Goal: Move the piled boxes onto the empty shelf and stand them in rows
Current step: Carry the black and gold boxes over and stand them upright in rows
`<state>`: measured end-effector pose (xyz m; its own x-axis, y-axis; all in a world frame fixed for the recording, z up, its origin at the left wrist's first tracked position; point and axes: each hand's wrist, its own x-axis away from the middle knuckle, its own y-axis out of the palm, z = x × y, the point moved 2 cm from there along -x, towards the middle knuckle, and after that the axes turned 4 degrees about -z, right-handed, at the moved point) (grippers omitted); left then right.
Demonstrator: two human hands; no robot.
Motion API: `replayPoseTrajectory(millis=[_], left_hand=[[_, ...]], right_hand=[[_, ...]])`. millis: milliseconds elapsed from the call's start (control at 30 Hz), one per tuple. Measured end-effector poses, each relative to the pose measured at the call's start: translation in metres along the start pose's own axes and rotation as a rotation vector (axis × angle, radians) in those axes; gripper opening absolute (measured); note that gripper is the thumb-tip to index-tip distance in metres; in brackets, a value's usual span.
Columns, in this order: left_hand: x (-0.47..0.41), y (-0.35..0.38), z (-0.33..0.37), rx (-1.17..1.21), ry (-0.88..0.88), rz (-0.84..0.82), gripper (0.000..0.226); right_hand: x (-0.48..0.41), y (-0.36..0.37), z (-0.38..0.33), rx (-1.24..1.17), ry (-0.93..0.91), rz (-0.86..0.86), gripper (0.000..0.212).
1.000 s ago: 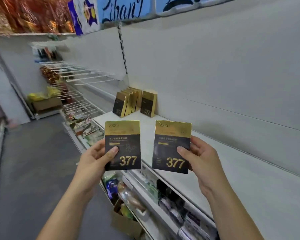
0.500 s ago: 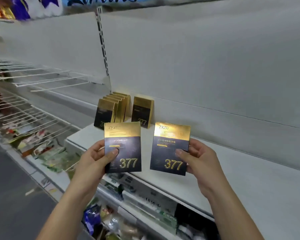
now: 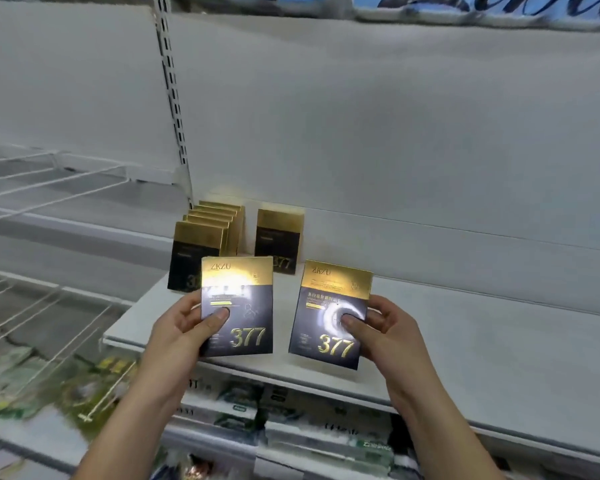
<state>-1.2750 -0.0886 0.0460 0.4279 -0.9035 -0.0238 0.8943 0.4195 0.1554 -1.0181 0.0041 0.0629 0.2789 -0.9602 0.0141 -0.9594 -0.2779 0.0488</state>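
Left hand (image 3: pixel 177 330) grips box (image 3: pixel 248 299) | right hand (image 3: pixel 388 334): second box (image 3: pixel 326 292) | shelf (image 3: pixel 465 341): standing boxes (image 3: pixel 201 244)

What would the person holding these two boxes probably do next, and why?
Probably lower the right box, held in the right hand, to stand in front of the lone box on the shelf. That row has only one box, while the longer row beside it has several. The left box in the left hand could follow.

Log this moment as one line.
left hand grips left box | right hand grips right box | standing boxes on shelf | neither placed
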Motion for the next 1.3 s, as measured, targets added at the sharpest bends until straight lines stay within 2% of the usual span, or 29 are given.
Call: replayPoseTrajectory(millis=[67,200,367,433,600,700,767,900,1033,1300], left_hand=[[-0.009,0.000,0.001,-0.008,0.008,-0.017,0.043],[-0.021,-0.005,0.010,-0.023,-0.021,-0.078,0.075],[-0.041,-0.018,0.012,-0.006,-0.015,-0.075,0.050],[-0.045,-0.022,0.009,0.003,-0.025,-0.104,0.053],[-0.067,-0.034,0.006,0.029,-0.046,-0.189,0.075],[-0.079,-0.041,0.004,0.016,-0.060,-0.239,0.051],[-0.086,-0.044,0.004,0.009,-0.069,-0.261,0.045],[-0.090,-0.047,0.004,-0.043,-0.092,-0.337,0.043],[-0.090,-0.046,0.005,-0.118,-0.096,-0.438,0.038],[-0.094,-0.045,0.007,-0.187,-0.109,-0.490,0.041]], right_hand=[[-0.010,0.002,0.004,-0.010,0.002,0.010,0.029],[-0.027,0.016,0.010,-0.025,0.000,0.010,0.031],[-0.051,0.040,0.012,0.015,-0.010,0.001,0.029],[-0.058,0.048,0.013,0.025,-0.007,0.011,0.028],[-0.080,0.070,0.016,0.104,-0.020,0.048,0.026],[-0.095,0.084,0.011,0.169,-0.025,0.077,0.025],[-0.108,0.091,0.008,0.228,-0.051,0.082,0.024],[-0.130,0.100,0.009,0.299,-0.068,0.194,0.030],[-0.138,0.110,0.007,0.497,-0.132,0.288,0.038],[-0.145,0.120,0.003,0.600,-0.111,0.343,0.046]])
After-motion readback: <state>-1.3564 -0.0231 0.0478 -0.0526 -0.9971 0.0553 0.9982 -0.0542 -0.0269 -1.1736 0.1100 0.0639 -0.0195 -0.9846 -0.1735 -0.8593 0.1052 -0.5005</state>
